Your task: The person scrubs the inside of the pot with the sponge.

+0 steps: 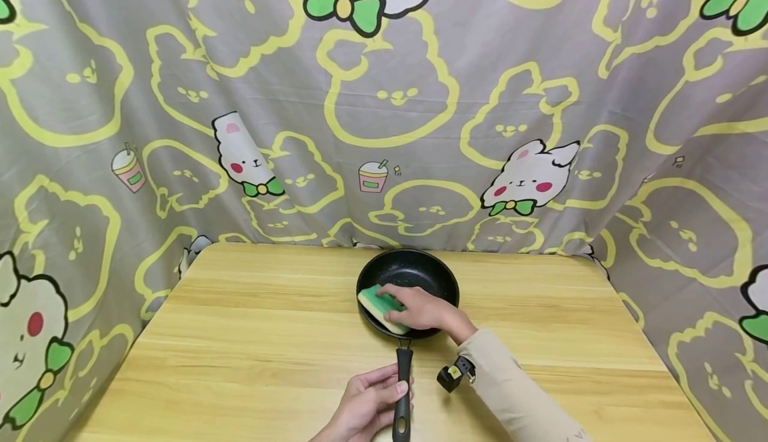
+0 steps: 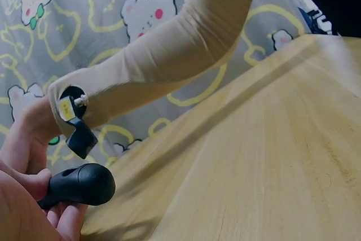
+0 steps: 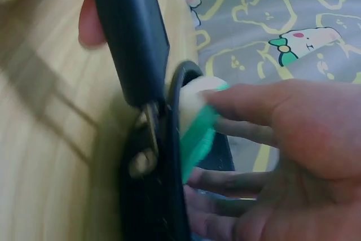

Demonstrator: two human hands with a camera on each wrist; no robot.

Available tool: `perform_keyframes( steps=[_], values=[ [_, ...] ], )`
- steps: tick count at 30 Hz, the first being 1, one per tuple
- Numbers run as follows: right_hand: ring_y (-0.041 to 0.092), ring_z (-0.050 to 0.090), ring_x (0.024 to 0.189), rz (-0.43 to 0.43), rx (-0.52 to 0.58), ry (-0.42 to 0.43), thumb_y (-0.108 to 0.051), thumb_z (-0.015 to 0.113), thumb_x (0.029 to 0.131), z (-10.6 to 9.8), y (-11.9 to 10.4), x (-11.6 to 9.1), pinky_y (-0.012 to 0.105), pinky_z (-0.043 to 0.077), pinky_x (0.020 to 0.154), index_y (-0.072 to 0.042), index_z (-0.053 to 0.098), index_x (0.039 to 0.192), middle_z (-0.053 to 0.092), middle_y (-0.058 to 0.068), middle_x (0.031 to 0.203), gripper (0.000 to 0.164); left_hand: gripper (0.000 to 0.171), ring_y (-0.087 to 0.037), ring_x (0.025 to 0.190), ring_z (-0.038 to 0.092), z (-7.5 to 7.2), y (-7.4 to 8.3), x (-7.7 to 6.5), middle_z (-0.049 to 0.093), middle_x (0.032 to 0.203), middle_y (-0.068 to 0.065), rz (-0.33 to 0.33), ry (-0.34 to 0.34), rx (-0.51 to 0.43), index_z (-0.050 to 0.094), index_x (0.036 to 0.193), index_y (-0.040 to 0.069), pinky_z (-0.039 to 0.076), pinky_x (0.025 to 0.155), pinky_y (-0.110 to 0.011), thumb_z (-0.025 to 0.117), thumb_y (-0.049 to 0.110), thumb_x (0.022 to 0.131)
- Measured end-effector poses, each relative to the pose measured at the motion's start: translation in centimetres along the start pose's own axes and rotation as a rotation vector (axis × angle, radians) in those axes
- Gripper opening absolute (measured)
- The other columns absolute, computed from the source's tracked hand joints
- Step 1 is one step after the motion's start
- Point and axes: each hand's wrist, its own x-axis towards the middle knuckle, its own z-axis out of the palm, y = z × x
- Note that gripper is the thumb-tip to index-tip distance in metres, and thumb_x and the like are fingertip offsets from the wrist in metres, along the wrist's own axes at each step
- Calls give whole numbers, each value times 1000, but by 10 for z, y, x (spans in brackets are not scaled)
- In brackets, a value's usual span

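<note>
A black frying pan is on the wooden table, its handle pointing toward the front edge. My left hand grips that handle, thumb across its top and fingers beneath. Inside the pan, at its left side, my right hand holds a green and yellow sponge between thumb and fingers. The right wrist view shows the sponge against the pan's inner wall, its pale side toward the handle. In the left wrist view the rounded handle end sticks out past my left hand.
The light wooden table stretches to both sides of the pan. A patterned grey curtain hangs behind it and along both sides. A small black camera mount hangs at the right wrist, below the beige sleeve.
</note>
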Motion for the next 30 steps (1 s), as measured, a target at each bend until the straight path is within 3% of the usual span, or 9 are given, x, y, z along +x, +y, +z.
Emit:
perform_keyframes(
  steps=[4, 14, 19, 30],
  values=[
    [26, 63, 103, 33, 68, 62, -26, 64, 103, 6, -3, 6, 44, 53, 88, -11, 53, 145, 66, 14, 123, 46, 51, -19, 91, 71, 1, 0, -1, 70, 113, -17, 3, -3, 7, 48, 142, -16, 62, 81, -35, 67, 0, 97],
    [25, 62, 104, 93, 98, 145, -28, 65, 103, 15, -6, 23, 43, 53, 89, -12, 48, 147, 64, 15, 124, 50, 49, -20, 91, 72, 1, -1, 0, 71, 112, -16, 9, 25, 14, 51, 140, -15, 63, 81, -37, 68, -1, 96],
    [27, 61, 100, 111, 33, 182, -28, 67, 102, 18, -7, 29, 43, 54, 83, -14, 47, 146, 62, 18, 121, 50, 50, -19, 91, 72, 2, -2, 0, 70, 110, -15, 16, 30, 9, 50, 141, -15, 63, 81, -35, 68, -1, 96],
    [31, 59, 92, 142, -223, 284, -26, 67, 102, 21, -5, 36, 42, 56, 72, -17, 46, 149, 54, 22, 118, 52, 50, -19, 91, 72, 3, -2, -2, 70, 109, -15, 18, 24, 6, 49, 140, -16, 62, 83, -37, 68, -1, 97]
  ],
)
